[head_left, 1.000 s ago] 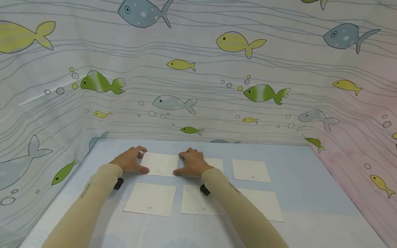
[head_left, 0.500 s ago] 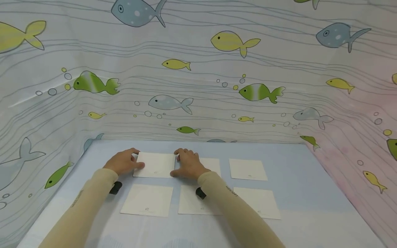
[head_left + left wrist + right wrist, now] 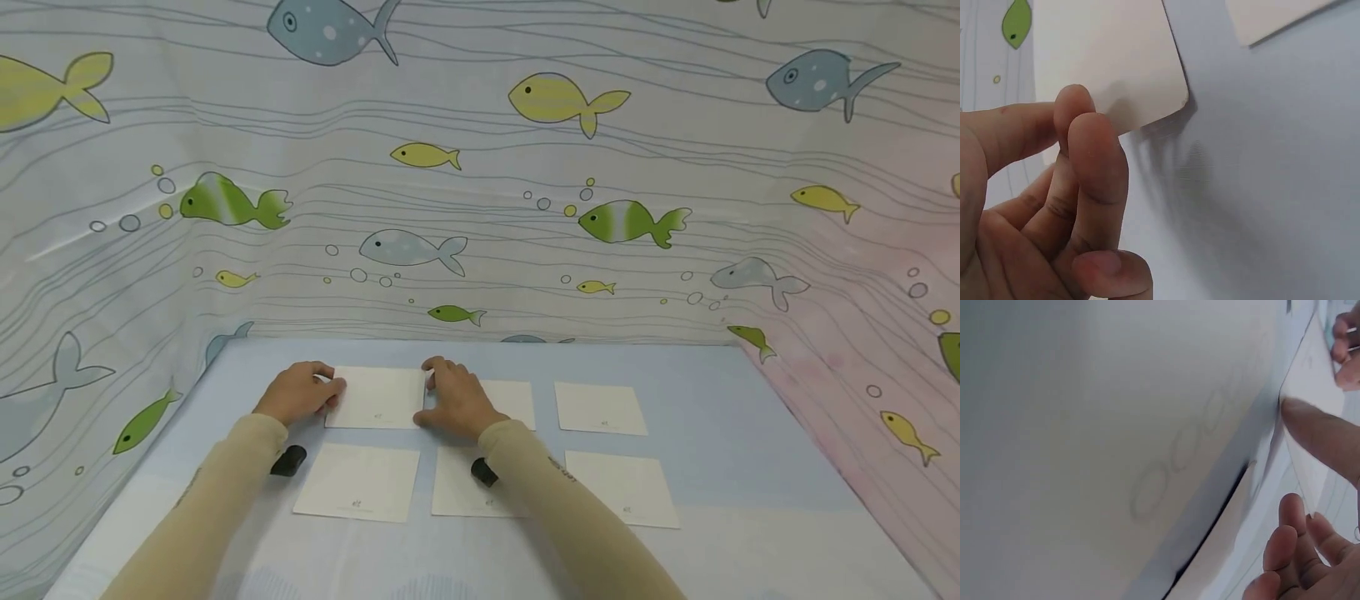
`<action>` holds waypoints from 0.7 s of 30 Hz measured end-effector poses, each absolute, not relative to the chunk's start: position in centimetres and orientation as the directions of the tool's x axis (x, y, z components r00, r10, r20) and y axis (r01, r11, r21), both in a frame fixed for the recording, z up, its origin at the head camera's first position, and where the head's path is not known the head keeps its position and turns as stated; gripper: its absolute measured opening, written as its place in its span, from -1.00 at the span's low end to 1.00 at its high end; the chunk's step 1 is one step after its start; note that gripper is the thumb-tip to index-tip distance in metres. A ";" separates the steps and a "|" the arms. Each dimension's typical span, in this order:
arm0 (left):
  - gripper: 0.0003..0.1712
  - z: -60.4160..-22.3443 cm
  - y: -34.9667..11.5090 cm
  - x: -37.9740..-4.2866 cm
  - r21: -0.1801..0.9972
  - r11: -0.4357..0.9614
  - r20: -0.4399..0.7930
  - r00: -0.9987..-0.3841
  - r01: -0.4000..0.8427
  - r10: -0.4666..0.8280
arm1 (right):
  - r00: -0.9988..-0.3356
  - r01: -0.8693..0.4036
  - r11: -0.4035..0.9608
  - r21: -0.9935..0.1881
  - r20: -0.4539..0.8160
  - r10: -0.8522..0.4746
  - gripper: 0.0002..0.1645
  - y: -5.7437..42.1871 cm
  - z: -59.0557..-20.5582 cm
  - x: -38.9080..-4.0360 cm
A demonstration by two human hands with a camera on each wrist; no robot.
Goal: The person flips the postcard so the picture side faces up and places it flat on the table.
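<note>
In the head view, a white card [image 3: 375, 400] with a small printed mark near its lower edge lies at the back left of two rows of similar cards. My left hand [image 3: 288, 396] is at its left edge. The left wrist view shows loosely curled fingers [image 3: 1097, 162] bunched over that edge, casting a shadow on the card. Across the right edge, my right hand [image 3: 461, 400] spans the card, thumb at the near corner and index finger at the far one. Its thumb [image 3: 1316, 431] touches the edge in the right wrist view, while the other fingers hang relaxed.
Behind the right hand is a partly hidden middle card [image 3: 513, 400]; another card [image 3: 600, 408] lies to its right. The front row has a left card [image 3: 356, 483], a middle card [image 3: 457, 492] and a right card [image 3: 637, 492]. A fish-patterned curtain [image 3: 480, 192] surrounds the table.
The back-left card has turned slightly level and shifted a little left. My left thumb has drawn back from the card's face to its left edge. The right hand keeps its place at the right edge.
</note>
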State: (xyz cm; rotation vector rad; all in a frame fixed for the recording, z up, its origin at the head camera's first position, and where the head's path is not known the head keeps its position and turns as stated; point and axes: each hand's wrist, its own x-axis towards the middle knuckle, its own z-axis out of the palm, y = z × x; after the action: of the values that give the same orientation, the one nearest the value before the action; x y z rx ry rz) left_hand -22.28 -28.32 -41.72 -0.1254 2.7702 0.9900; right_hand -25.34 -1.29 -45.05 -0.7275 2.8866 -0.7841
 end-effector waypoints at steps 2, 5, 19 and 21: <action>-0.43 -41.7 -28.2 -22.1 0.624 0.767 -0.202 -0.979 -0.147 -0.023 | -0.892 -0.405 0.744 -0.532 0.052 -0.449 -0.02 -1.3 -45.0 -25.2; -0.46 -41.9 -28.1 -22.1 0.625 0.768 -0.185 -0.982 -0.143 -0.032 | -0.910 -0.317 0.692 -0.649 0.002 -0.414 0.02 -1.2 -44.5 -25.0; -0.48 -42.2 -27.9 -21.6 0.644 0.752 -0.150 -0.987 -0.137 -0.052 | -0.911 0.039 0.406 -0.913 -0.200 -0.362 -0.35 -1.1 -43.4 -24.6; -0.47 -42.2 -27.8 -21.5 0.658 0.742 -0.142 -0.989 -0.133 -0.052 | -0.913 0.064 0.375 -0.925 -0.207 -0.353 -0.41 -1.1 -43.4 -24.5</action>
State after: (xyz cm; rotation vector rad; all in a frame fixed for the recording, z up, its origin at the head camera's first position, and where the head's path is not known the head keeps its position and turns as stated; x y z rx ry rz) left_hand -21.50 -27.83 -42.22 -0.1503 2.8241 1.0796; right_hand -24.48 -1.12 -43.38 -0.2516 2.2703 -1.5513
